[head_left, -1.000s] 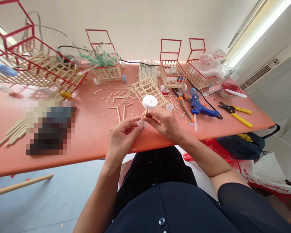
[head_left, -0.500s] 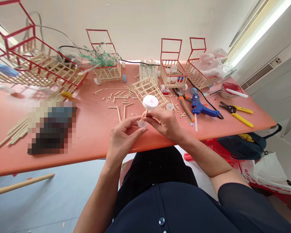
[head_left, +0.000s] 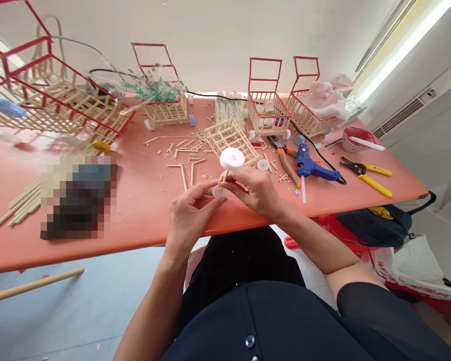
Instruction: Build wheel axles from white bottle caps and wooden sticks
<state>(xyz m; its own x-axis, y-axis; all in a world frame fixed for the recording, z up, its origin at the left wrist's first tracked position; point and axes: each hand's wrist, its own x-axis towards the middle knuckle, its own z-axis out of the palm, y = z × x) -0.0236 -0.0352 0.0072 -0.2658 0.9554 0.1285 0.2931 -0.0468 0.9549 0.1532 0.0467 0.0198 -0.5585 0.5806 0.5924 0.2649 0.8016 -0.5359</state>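
Between thumb and fingers, my left hand (head_left: pixel 191 216) pinches a translucent white bottle cap (head_left: pixel 220 191) above the table's front edge. My right hand (head_left: pixel 253 189) is closed on a short wooden stick (head_left: pixel 226 175), with a larger white cap (head_left: pixel 232 158) on its upper end. The stick's lower end comes down at the small cap; whether it touches is hard to make out. Just beyond my hands lies an unpainted stick frame (head_left: pixel 231 140). Another small white cap (head_left: pixel 263 165) rests on the table right of it.
Small stick carts with red handles (head_left: pixel 266 108) line the back of the orange table (head_left: pixel 143 200). A blue glue gun (head_left: pixel 315 168), orange-handled pliers (head_left: pixel 287 163) and yellow-handled wire strippers (head_left: pixel 372 178) lie at right. Cut stick pieces (head_left: pixel 186 148) are scattered mid-table; longer sticks (head_left: pixel 26 203) lie left.
Both hands keep their grips on the small cap and the stick. The view has shifted very slightly; nothing else has visibly moved.
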